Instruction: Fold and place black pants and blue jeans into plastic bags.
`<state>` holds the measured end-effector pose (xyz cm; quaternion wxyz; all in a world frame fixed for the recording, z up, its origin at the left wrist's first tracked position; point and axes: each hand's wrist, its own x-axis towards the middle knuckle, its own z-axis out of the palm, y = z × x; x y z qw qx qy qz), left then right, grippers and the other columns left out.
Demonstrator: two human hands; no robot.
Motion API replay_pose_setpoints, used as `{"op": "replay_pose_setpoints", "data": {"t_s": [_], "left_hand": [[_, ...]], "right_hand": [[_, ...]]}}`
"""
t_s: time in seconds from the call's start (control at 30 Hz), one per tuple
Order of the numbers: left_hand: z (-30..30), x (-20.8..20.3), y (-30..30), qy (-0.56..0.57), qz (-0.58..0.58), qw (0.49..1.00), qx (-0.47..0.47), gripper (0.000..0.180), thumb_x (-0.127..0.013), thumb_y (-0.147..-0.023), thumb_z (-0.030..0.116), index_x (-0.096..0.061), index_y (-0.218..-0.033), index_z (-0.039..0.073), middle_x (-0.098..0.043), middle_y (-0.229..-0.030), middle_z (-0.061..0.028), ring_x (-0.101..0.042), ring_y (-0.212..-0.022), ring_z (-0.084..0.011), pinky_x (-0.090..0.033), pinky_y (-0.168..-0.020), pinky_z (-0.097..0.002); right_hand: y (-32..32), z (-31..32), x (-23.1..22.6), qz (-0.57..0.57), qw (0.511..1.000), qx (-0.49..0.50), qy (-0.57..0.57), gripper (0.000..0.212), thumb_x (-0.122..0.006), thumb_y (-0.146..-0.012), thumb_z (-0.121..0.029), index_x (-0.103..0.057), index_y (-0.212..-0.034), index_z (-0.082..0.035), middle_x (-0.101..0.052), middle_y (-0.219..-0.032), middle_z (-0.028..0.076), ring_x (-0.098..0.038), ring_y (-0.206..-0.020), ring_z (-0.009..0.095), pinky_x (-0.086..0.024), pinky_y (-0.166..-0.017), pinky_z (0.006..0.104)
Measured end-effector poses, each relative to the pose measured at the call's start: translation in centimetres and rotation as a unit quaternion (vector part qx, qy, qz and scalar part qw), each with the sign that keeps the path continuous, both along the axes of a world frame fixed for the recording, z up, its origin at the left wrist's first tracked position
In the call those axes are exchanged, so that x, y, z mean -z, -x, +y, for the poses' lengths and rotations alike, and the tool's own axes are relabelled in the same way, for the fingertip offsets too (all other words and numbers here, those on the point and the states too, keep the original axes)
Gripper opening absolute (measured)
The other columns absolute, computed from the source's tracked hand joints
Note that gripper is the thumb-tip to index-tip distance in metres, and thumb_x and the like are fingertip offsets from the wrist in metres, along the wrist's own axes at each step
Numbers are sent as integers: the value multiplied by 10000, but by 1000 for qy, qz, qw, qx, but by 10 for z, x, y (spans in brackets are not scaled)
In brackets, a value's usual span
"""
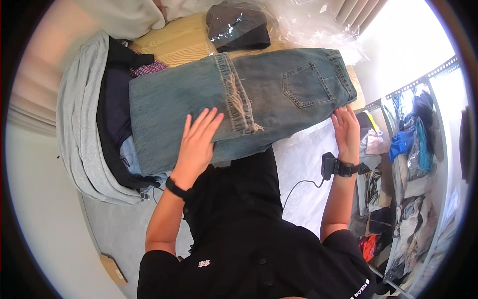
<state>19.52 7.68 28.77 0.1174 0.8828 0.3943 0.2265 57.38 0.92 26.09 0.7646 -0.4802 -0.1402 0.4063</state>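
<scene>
A pair of faded blue jeans [269, 74] lies folded lengthwise across the table, its waistband and back pocket at the right. The leg is doubled back, so its frayed hem [236, 99] crosses the middle. My left hand [199, 139] rests flat on the folded leg, left of the hem, with its fingers spread. At the near right corner, just below the waistband, my right hand [347, 130] touches the jeans' edge with its fingers stretched out. Neither hand is wrapped round the cloth. The jeans hide most of what lies under them.
At the left, a heap of clothes includes a grey garment [82, 124] and dark ones beside it. Dark folded clothing in clear plastic [238, 27] sits at the back of the wooden table [174, 40]. Metal shelving [432, 109] with bagged clothes stands at the right. A cable [301, 183] hangs near my right wrist.
</scene>
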Motion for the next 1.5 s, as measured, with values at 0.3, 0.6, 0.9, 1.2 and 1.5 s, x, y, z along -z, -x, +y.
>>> {"op": "replay_pose_setpoints", "data": {"t_s": [0.3,0.6,0.9,1.2,1.5], "left_hand": [[-18,7,10,-51,92,994,-37,603,-542,-693,-55,-454,-1274,77,-442,-1314,-111,-382,-1256,-270,-227,-1067,-511],[-30,-5,77,-56,137,963,-223,661,-509,-598,-124,-485,-1229,72,-445,-1309,-98,-373,-1263,-268,-185,-1079,-525],[-29,-1,129,-182,-43,940,-284,616,-478,-611,-180,-566,-1167,70,-505,-1270,-100,-445,-1217,-286,-325,-1029,-466],[-46,21,131,-97,-20,939,-328,629,-435,-604,-238,-596,-1135,57,-444,-1339,-127,-376,-1275,-316,-367,-1008,-408],[-57,9,131,0,-124,956,-266,526,-369,-609,-120,-602,-1065,-3,-423,-1352,-164,-326,-1304,-332,-231,-1080,-410]], "right_hand": [[100,44,-32,-400,895,-199,21,689,-682,-773,-118,-300,-1331,12,-422,-1308,172,-426,-1213,265,-363,-983,359],[169,134,-43,-77,860,-486,138,701,-672,-801,-189,-265,-1297,93,-518,-1115,139,-534,-986,176,-460,-791,302],[220,141,-41,-118,869,-479,41,461,-559,-798,-5,-405,-1232,7,-557,-1041,89,-563,-919,146,-488,-762,290],[214,141,-12,-405,814,-415,-46,636,-538,-803,17,-245,-1367,40,-488,-1226,178,-487,-1125,239,-390,-948,311],[199,111,-27,-570,736,-359,70,638,-656,-775,-136,-365,-1324,13,-471,-1197,162,-512,-1078,288,-417,-908,313]]}}
